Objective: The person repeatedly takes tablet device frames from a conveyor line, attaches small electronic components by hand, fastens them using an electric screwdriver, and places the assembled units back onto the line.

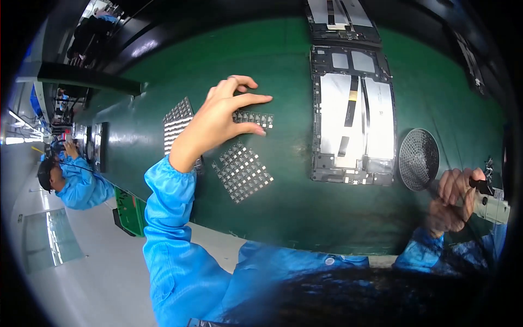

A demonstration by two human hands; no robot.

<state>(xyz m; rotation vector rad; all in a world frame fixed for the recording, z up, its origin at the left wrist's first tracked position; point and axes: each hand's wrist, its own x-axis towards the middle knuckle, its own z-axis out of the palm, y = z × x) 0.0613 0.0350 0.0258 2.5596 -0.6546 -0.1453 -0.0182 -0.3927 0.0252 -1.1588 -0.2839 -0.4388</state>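
My left hand reaches over the green table with thumb and fingers apart. Between its thumb and forefinger lies a short strip of small dark-and-silver parts; I cannot tell whether the fingers touch it. Just nearer than the hand is a sheet of the same small parts in rows. Another such sheet lies partly under my wrist. At the right edge my right hand, smeared and partly see-through, has its fingers curled around something dark that I cannot make out, beside a cream-coloured device.
An opened flat device housing, with silver plates and black ribbon cables, lies right of centre. A second one lies beyond it. A round, dimpled dark dish stands near my right hand. At the far left a person in blue works.
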